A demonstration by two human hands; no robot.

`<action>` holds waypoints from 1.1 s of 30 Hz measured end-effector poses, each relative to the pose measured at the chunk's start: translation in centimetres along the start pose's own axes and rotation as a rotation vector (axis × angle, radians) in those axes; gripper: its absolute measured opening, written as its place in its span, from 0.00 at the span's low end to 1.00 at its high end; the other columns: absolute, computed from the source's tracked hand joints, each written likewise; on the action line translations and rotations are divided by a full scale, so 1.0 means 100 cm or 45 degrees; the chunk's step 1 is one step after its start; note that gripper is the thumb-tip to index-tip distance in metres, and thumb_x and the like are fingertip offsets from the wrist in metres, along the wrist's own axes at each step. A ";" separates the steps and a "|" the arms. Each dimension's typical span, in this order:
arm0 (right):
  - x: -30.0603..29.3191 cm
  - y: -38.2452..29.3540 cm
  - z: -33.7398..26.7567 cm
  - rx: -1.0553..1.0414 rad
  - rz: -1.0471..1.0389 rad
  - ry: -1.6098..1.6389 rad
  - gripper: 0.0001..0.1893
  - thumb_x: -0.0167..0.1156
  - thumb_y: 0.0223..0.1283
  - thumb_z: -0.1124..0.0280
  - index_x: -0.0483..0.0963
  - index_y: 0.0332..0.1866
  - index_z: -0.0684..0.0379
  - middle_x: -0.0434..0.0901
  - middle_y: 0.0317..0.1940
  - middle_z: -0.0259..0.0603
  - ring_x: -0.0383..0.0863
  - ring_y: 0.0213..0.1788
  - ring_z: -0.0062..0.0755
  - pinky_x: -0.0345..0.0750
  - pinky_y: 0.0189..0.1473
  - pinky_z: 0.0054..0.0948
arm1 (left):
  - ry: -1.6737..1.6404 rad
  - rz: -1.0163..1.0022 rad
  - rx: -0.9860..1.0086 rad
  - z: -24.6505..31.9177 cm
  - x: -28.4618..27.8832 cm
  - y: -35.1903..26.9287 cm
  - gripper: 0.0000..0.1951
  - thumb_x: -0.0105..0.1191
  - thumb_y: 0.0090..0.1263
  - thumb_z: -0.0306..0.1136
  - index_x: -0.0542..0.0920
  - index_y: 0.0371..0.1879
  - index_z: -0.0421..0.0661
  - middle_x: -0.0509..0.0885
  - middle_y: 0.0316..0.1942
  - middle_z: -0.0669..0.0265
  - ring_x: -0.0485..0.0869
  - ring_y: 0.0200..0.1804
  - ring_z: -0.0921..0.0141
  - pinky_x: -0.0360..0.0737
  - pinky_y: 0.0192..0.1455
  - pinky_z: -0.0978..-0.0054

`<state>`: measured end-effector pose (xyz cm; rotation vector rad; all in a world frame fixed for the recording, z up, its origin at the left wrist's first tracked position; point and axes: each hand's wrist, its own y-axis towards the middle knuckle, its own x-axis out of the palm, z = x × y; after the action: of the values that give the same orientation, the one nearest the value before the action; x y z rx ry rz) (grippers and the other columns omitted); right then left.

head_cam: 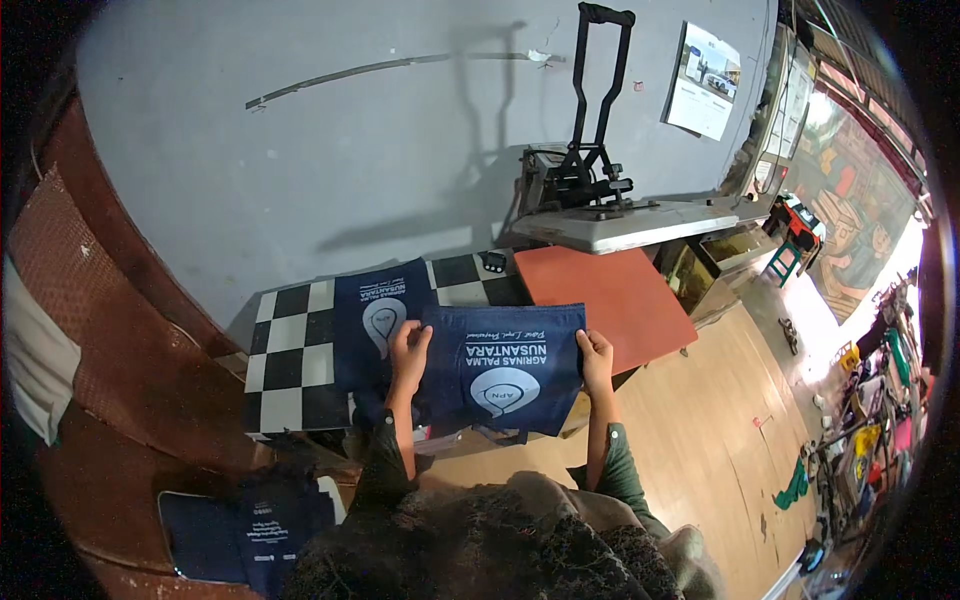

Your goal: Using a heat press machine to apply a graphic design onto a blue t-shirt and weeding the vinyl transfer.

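Observation:
A navy fabric bag (504, 367) with a white printed logo and upside-down lettering is stretched flat between my hands. My left hand (409, 360) pinches its upper left edge. At the upper right edge, my right hand (598, 361) grips the cloth between thumb and fingers. Strap-like dark strips hang beneath its lower edge. Behind my left hand, a matching navy printed bag (379, 319) lies on the black-and-white checkered tabletop (289, 356). Just beyond the held bag is the orange-red lower pad (600, 300) of a heat press, partly covered by it.
The heat press's raised upper plate (630, 225) and tall black handle (622, 56) stand against the grey wall. A small black device (493, 262) sits behind the pad. More navy printed cloth (262, 525) rests on a seat at lower left. Clutter (862, 442) lines the right side.

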<state>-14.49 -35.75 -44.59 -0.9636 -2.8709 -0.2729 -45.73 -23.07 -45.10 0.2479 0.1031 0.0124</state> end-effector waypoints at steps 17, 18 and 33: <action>-0.178 0.121 0.029 0.007 -0.155 -0.187 0.17 0.63 0.67 0.66 0.70 0.21 0.56 0.63 0.17 0.21 0.59 0.22 0.12 0.58 0.25 0.22 | -0.119 0.140 -0.025 -0.001 0.186 -0.074 0.10 0.63 0.68 0.32 0.79 0.41 0.41 0.76 0.24 0.76 0.73 0.29 0.82 0.68 0.33 0.83; -0.187 0.129 0.033 0.011 -0.161 -0.185 0.17 0.63 0.67 0.66 0.70 0.21 0.56 0.63 0.17 0.21 0.59 0.22 0.12 0.58 0.25 0.22 | -0.084 0.128 0.011 -0.004 0.194 -0.076 0.10 0.64 0.68 0.32 0.79 0.40 0.42 0.76 0.23 0.75 0.73 0.29 0.81 0.68 0.33 0.82; -0.250 0.190 0.042 -0.531 0.036 -1.396 0.12 0.63 0.59 0.64 0.80 0.42 0.60 0.79 0.47 0.47 0.76 0.52 0.53 0.73 0.53 0.47 | 0.724 -0.308 0.484 0.013 0.257 -0.058 0.13 0.65 0.64 0.34 0.78 0.39 0.40 0.79 0.45 0.58 0.81 0.47 0.56 0.79 0.46 0.61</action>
<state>16.72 -34.76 -49.92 -1.6221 -3.8512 -0.4676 -20.08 -28.39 -47.87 0.6067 0.7049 -0.1797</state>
